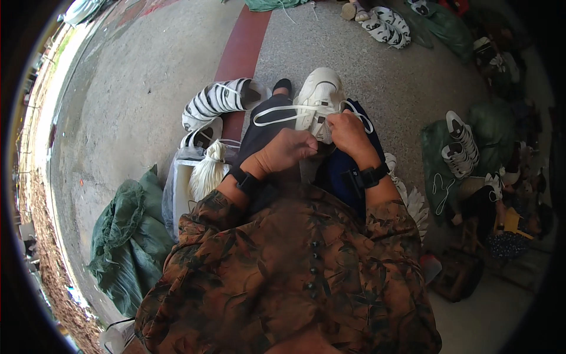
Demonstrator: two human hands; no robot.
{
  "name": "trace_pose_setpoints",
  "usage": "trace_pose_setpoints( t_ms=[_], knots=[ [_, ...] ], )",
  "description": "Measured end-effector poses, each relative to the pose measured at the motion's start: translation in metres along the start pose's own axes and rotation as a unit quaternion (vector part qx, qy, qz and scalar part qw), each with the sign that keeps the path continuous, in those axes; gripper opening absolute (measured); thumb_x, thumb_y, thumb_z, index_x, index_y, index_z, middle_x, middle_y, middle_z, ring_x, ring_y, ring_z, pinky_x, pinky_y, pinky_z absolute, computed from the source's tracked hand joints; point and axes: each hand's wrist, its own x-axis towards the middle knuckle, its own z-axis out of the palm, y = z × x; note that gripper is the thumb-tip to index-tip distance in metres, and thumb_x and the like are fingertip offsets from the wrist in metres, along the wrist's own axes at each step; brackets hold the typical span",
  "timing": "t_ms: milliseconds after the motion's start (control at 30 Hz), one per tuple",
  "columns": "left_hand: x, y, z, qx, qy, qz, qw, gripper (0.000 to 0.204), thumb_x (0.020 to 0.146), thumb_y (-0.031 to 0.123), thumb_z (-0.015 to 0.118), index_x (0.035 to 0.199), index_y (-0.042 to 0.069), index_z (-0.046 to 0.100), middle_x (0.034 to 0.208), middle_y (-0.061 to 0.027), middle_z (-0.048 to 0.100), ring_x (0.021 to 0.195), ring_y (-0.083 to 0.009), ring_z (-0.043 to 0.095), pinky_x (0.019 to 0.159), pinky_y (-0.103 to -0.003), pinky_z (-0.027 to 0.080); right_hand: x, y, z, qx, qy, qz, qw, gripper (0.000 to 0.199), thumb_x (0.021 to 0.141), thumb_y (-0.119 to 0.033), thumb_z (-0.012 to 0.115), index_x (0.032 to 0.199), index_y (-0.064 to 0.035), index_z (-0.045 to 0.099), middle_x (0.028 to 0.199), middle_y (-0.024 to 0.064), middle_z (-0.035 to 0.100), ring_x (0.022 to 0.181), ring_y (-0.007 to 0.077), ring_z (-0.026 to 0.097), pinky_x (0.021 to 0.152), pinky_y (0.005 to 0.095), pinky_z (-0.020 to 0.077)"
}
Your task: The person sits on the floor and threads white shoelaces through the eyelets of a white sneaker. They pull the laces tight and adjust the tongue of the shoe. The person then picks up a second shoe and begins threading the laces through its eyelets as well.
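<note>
A white sneaker (319,88) sits between my knees, its toe pointing away from me. Its white shoelace (276,111) spreads in one long loop to the left, while another loop curves out on the right behind my hand. My right hand (352,137) is closed in a pinch at the sneaker's lacing, and the lace runs to its fingers. Just left of the opening, my left hand (285,151) has its fingers curled together; what they hold, if anything, is hidden.
Beside my left leg curves a row of nested white-and-black shoes (219,101). Below it are a bundle of white laces (209,174) and a green sack (131,227). More shoes (461,144) rest on green sacking at right, near other people. Further shoes (386,28) lie at the far right.
</note>
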Motion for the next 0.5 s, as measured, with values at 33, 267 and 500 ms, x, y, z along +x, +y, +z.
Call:
trace_pose_setpoints(
  t_ms=[33,267,500],
  knots=[
    [0.000,-0.001,0.000,0.003,0.000,0.002,1.000,0.004,0.083,0.004,0.062,0.083,0.001,0.060,0.074,-0.0019,0.060,0.071,-0.0091,0.054,0.068,-0.024,0.044,0.001,-0.001,0.000,0.007,0.006,-0.004,1.000,0.009,0.077,-0.010,0.056,0.074,-0.0016,0.060,0.072,0.0186,0.058,0.076,0.0348,0.055,0.067,0.0445,0.0438],
    [0.000,-0.012,0.001,0.016,0.002,-0.013,1.000,0.004,0.083,0.005,0.062,0.084,0.001,0.060,0.075,-0.0025,0.060,0.071,-0.0094,0.054,0.068,-0.025,0.045,0.004,-0.007,0.017,0.005,0.105,-0.018,0.994,0.003,0.073,-0.005,0.058,0.074,-0.0038,0.061,0.071,0.0165,0.057,0.076,0.0362,0.056,0.067,0.0433,0.0461],
    [0.006,-0.015,-0.007,0.211,0.081,0.059,0.972,0.007,0.079,0.006,0.064,0.084,0.002,0.061,0.074,-0.0088,0.061,0.070,-0.0230,0.060,0.064,-0.031,0.048,-0.003,0.009,0.030,0.102,0.186,-0.028,0.977,0.003,0.070,-0.003,0.062,0.071,-0.0043,0.059,0.068,0.0135,0.054,0.073,0.0328,0.054,0.064,0.0414,0.0449]
  ],
)
